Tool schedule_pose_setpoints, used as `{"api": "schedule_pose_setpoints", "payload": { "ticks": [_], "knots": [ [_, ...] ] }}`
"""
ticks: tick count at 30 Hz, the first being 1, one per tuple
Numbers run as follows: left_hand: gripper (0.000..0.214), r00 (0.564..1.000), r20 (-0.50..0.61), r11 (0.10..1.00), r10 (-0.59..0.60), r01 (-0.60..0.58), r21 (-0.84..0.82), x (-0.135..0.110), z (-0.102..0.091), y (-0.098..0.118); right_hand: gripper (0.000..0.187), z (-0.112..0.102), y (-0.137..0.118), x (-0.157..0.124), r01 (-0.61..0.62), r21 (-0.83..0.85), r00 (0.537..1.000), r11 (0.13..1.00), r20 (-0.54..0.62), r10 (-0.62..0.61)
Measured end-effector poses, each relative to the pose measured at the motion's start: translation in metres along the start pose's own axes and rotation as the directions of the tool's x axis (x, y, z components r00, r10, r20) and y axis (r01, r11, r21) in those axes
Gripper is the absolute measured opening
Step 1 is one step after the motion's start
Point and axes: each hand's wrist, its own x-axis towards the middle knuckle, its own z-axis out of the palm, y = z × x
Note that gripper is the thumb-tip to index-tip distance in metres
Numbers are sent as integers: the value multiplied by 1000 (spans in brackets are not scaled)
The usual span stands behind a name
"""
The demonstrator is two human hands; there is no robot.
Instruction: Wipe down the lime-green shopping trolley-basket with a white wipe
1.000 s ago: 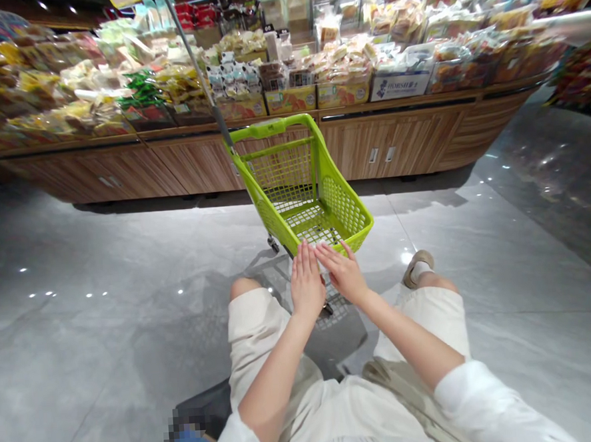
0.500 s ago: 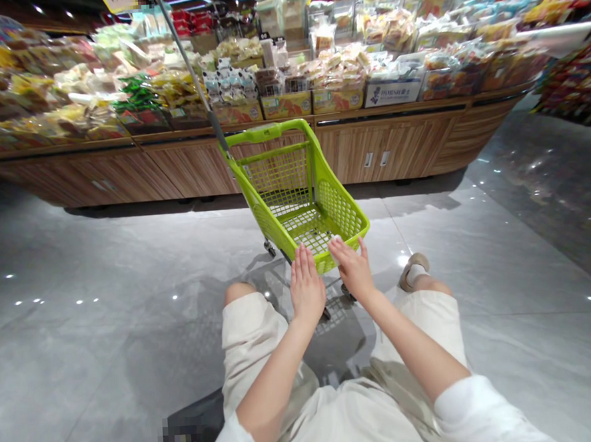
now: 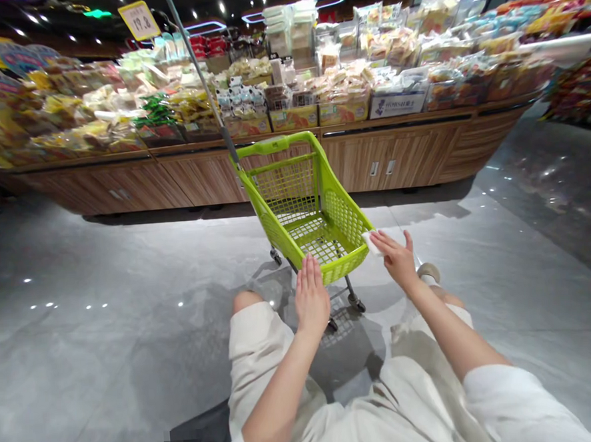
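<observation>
A small green shopping cart (image 3: 345,266) stands in front of my knees, its lattice basket facing me. My left hand (image 3: 312,296) rests on the near left of the basket's front rim, palm down, with fingers stretched out flat. At the front right corner, my right hand (image 3: 398,258) presses a folded white wipe (image 3: 372,243) against the rim. The thumb of that hand sticks up, and its fingers lie over the wipe, partly hiding it. A grey pole (image 3: 201,80) rises from the cart's far left corner near the handle (image 3: 273,144).
Behind the cart runs a wooden display counter (image 3: 352,157) heaped with packaged snacks (image 3: 344,83). A price sign (image 3: 140,21) hangs above its left side. Grey glossy tiles (image 3: 104,293) cover the floor. A dark, partly blurred-out object (image 3: 205,430) sits at lower left.
My right hand has moved right along the front rim to the corner, bringing the white wipe into clearer view. My left hand stays at the front left rim. The view has tilted slightly up.
</observation>
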Motion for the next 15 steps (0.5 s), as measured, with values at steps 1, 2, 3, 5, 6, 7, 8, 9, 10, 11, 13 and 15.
{"api": "schedule_pose_setpoints", "payload": {
  "ticks": [1,2,3,5,6,7,8,9,10,11,13,15],
  "knots": [
    [83,1000,-2,1000,-5,5,-7,0,1,2,72,5,-15,-3,-61,-4,997,998,-48,61],
    [83,1000,-3,1000,-13,13,-14,0,1,4,72,11,-36,-7,-116,9,989,993,-96,116],
    [83,1000,-5,1000,-21,21,-19,0,2,6,72,17,-61,-10,-146,33,981,989,-122,149],
    [82,999,-8,999,-31,31,-23,0,4,8,73,27,-113,-17,-119,101,986,988,-107,130],
    [82,999,-9,999,-33,33,-20,0,5,7,73,30,-135,-19,-63,144,995,988,-72,74],
    [81,999,-10,999,-32,32,-15,0,6,6,73,31,-151,-20,-32,175,998,984,-40,39],
    [80,1000,-11,1000,-30,29,-8,0,6,3,73,30,-159,-20,15,197,1000,980,-6,-14],
    [80,1000,-8,1000,-24,24,-1,0,5,1,72,29,-159,-18,64,204,997,977,24,-70],
    [79,1000,-3,1000,-15,15,6,0,5,-2,72,26,-151,-16,111,197,991,974,46,-122],
    [79,1000,3,1000,-3,3,11,0,4,-5,72,22,-136,-13,151,176,985,973,61,-164],
    [79,1000,10,1000,18,-18,12,1,1,-8,71,13,-90,-7,182,99,980,978,67,-189],
    [78,1000,6,1000,27,-27,5,1,1,-9,69,5,-43,0,81,-10,996,997,27,-80]
  ]
}}
